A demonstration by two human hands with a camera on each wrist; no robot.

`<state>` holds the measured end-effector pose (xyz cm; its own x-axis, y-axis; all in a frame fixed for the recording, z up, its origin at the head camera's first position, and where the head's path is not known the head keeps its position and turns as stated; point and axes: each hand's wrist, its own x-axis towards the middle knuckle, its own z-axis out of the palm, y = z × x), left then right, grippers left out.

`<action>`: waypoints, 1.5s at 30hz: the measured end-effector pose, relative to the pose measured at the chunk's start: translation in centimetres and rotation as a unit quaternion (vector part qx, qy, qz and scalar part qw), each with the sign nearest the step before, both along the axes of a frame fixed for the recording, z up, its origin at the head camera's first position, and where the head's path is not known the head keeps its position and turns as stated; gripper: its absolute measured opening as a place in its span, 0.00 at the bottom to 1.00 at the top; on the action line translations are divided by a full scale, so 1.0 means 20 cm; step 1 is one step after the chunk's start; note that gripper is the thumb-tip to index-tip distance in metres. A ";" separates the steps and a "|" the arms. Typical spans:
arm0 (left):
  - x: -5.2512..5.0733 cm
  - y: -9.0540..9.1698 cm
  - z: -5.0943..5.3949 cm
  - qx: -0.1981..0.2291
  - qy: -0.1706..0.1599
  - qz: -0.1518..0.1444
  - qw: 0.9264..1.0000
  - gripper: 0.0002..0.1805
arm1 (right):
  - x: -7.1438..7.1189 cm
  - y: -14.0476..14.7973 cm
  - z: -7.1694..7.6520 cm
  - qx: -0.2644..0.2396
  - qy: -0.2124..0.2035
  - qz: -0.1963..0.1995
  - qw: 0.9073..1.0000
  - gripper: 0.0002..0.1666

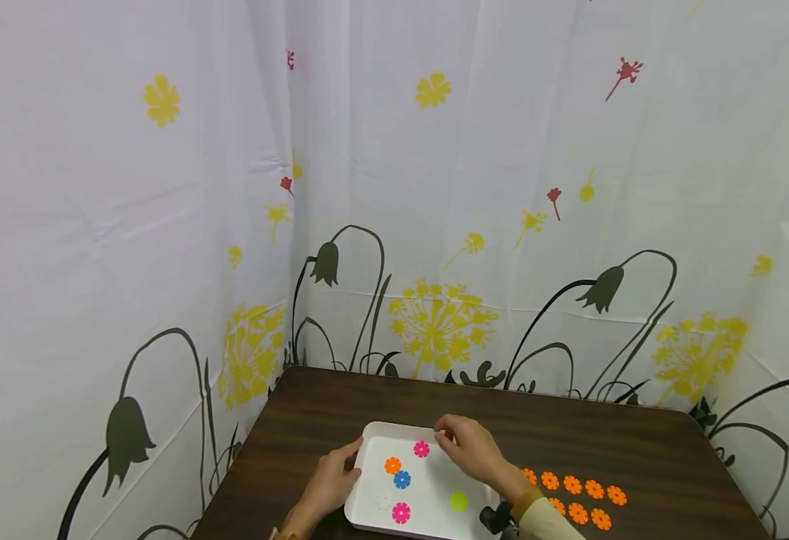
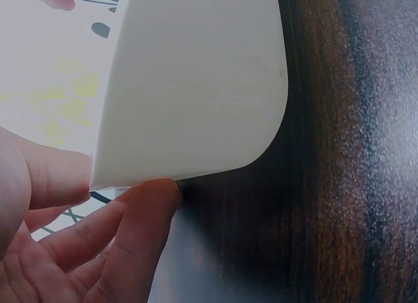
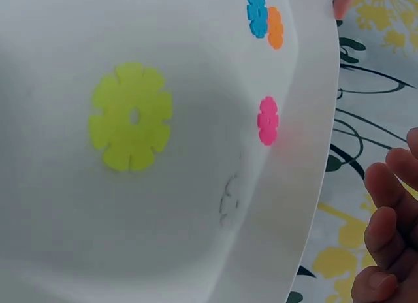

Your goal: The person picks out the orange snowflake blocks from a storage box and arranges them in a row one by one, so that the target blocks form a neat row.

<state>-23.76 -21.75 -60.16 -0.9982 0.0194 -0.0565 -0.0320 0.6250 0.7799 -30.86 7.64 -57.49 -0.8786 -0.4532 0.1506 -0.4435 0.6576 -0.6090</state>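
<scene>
A shallow white tray (image 1: 376, 517) lies on the table, its left edge pinched between thumb and fingers of my left hand (image 1: 330, 480). The left wrist view shows those fingertips (image 2: 153, 192) against the tray's wall. Inside lie flat notched discs: a pink disc (image 1: 421, 448) at the far side, an orange disc (image 1: 392, 466) touching a blue disc (image 1: 402, 479), another pink disc (image 1: 401, 513) nearer, and a yellow-green disc (image 3: 130, 117) to the right. Over the tray's far right part hovers my right hand (image 1: 472, 450), its fingers loosely bent, with nothing visible in them.
Several orange notched discs (image 1: 572, 484) lie in two rows on the dark wooden table (image 1: 671, 480), right of the tray; the right forearm partly covers them. Faint dark marks (image 3: 228, 198) show on the tray's floor. A white flowered curtain (image 1: 367, 150) hangs behind the table.
</scene>
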 end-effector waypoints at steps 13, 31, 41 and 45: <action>0.01 -0.01 0.02 -0.005 0.018 0.002 1.000 0.30 | 0.00 -0.12 0.00 0.001 0.009 0.012 1.000 0.08; 0.03 -0.04 0.01 -0.003 0.035 0.003 0.999 0.30 | -0.02 -0.27 -0.08 0.007 0.004 0.032 0.999 0.10; 0.04 -0.01 0.02 0.004 0.035 -0.015 0.999 0.30 | 0.00 -0.29 -0.13 0.026 -0.003 0.043 0.999 0.11; 0.04 -0.01 0.02 0.008 0.035 -0.017 0.999 0.30 | 0.00 -0.33 -0.15 0.031 -0.010 0.062 0.998 0.12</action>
